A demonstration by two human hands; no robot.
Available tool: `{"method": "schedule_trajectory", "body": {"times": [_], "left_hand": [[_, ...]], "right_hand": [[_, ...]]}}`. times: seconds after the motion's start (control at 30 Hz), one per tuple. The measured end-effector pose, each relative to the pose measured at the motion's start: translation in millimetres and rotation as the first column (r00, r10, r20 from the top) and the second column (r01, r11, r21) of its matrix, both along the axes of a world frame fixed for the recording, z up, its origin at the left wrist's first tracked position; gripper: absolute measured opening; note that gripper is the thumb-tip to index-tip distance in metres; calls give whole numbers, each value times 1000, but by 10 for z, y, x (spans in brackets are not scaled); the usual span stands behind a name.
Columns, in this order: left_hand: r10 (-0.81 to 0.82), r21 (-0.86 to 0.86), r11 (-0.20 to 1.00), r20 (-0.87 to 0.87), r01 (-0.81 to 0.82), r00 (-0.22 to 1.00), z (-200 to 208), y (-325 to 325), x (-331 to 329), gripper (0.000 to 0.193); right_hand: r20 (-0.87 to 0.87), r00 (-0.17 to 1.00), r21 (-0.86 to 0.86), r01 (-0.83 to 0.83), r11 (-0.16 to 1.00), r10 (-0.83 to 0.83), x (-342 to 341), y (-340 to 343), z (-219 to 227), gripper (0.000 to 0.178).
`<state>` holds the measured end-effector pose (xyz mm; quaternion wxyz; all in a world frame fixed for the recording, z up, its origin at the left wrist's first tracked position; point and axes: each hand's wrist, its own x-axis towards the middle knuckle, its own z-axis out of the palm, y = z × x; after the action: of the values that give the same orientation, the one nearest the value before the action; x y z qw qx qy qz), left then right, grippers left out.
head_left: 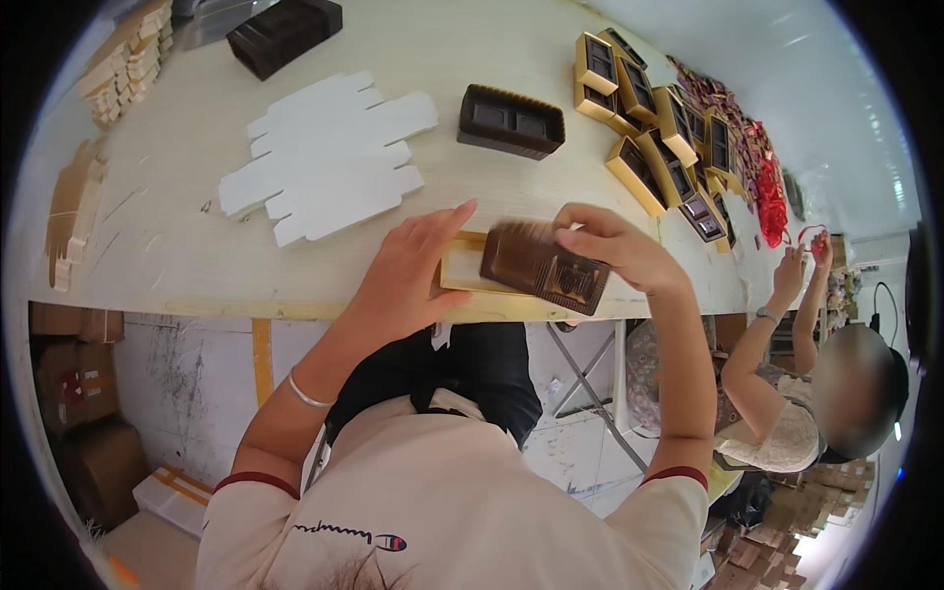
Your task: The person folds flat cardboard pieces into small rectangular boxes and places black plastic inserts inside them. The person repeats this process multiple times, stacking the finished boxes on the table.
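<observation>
At the table's near edge lies an open gold box (462, 265), partly covered. My left hand (408, 261) holds its left end, with the thumb on the near side and the fingers on the far side. My right hand (615, 244) grips a dark brown plastic tray insert (541, 264) by its far right part. The insert is tilted over the box's right part and slightly blurred. Just beyond my hands stands a stack of the same brown inserts (511, 123).
White flat carton blanks (329, 157) lie left of centre, with more brown inserts (285, 34) behind. Gold boxes with brown inserts (669, 138) crowd the right, before a red and purple heap (723, 108). A co-worker's hands (804, 258) hold red ribbon at far right.
</observation>
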<state>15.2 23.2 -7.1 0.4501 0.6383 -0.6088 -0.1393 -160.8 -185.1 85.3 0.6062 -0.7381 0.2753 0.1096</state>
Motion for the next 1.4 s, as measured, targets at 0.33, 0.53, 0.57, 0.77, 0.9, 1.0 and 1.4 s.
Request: {"method": "schedule_trajectory", "body": {"times": [0.33, 0.53, 0.57, 0.77, 0.9, 1.0, 1.4], "left_hand": [[3, -31, 1000, 74, -1, 997, -49, -9, -3, 69], [-29, -61, 998, 53, 32, 998, -32, -50, -10, 72], [-29, -47, 998, 43, 31, 999, -32, -48, -10, 74], [-34, -20, 999, 95, 36, 995, -57, -30, 4, 85], [-39, 6, 999, 52, 39, 998, 28, -21, -32, 83], [-80, 27, 996, 39, 79, 996, 40, -36, -54, 77], [-152, 161, 980, 198, 121, 968, 109, -114, 56, 70]], "right_hand": [[118, 992, -706, 54, 707, 42, 232, 533, -77, 39], [194, 894, -885, -18, 465, 405, -259, 686, -278, 69], [285, 852, -888, 63, 456, 438, -270, 657, -279, 56], [363, 912, -591, 65, 804, 193, -371, 577, -295, 40], [323, 943, -394, 57, 917, 80, -408, 424, -281, 34], [290, 946, -537, 37, 843, 143, -271, 430, -264, 25], [390, 845, -793, 106, 600, 366, -484, 561, -452, 41]]}}
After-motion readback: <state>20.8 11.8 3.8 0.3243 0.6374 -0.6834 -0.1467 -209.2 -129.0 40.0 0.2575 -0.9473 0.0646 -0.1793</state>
